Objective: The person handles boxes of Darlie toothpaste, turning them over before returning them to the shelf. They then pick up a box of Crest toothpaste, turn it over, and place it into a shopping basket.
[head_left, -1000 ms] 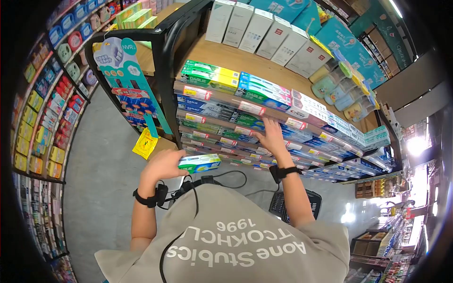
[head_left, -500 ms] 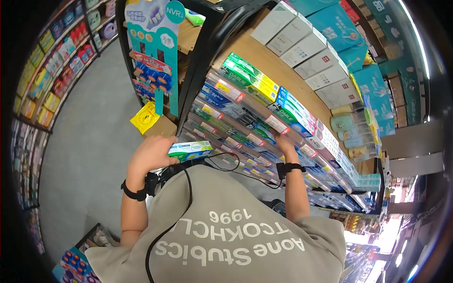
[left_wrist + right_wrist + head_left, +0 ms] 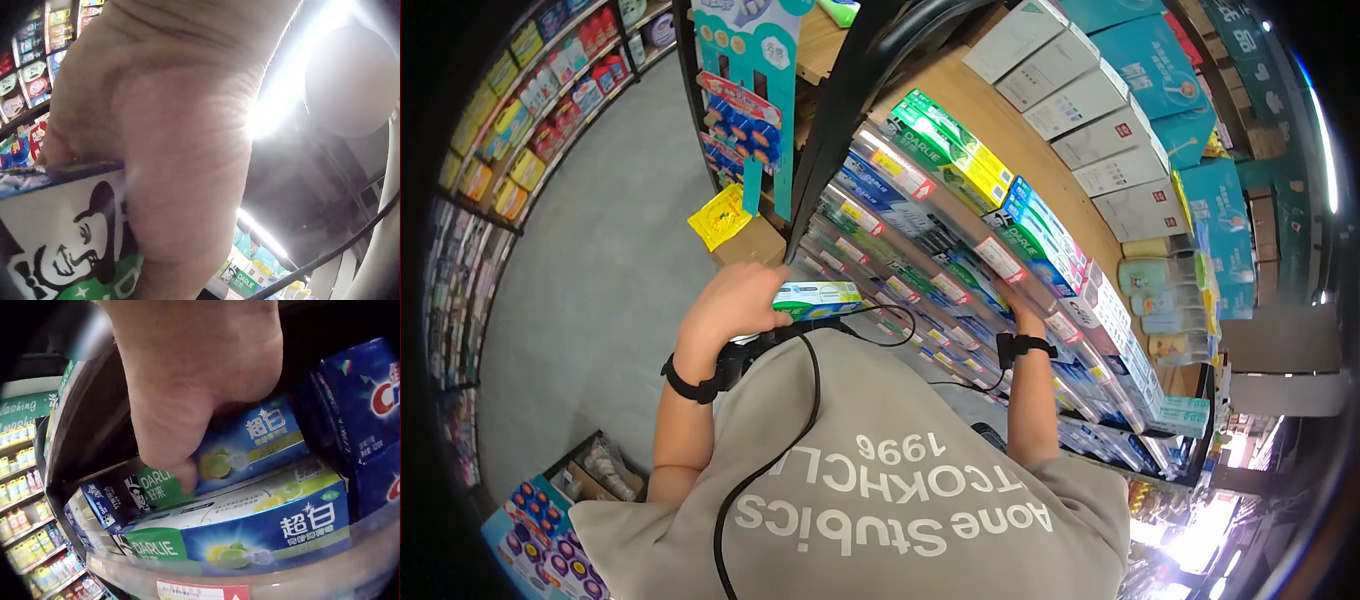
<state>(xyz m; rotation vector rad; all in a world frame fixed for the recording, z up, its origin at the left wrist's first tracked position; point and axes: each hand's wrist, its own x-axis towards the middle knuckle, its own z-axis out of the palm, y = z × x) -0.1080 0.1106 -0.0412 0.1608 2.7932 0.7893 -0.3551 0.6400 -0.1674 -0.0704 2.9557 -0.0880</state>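
My left hand [image 3: 738,302] grips a white, green and blue Darlie toothpaste box [image 3: 825,292] in front of the shirt. In the left wrist view, the end of that toothpaste box [image 3: 69,234] shows a face in a top hat. My right hand [image 3: 1028,322] reaches into a shelf row, its fingers mostly hidden there. Seen from the right wrist, its thumb lies against the face of a blue and green toothpaste box [image 3: 253,442], the hand bent over the top edge. A matching toothpaste box [image 3: 269,528] lies in front of it, behind the clear shelf lip.
Dark blue toothpaste boxes [image 3: 369,406] stand close right of the right hand. Price tags [image 3: 1000,260] line the shelf fronts. On the top shelf are white cartons [image 3: 1090,135] and stacked toothpaste boxes [image 3: 950,155]. A yellow packet [image 3: 722,218] lies on a cardboard box. A black cable [image 3: 815,400] crosses the shirt.
The right hand has gone from the shelf front deeper into the row. The left hand keeps its toothpaste box. The head view has turned, so the shelf appears more slanted.
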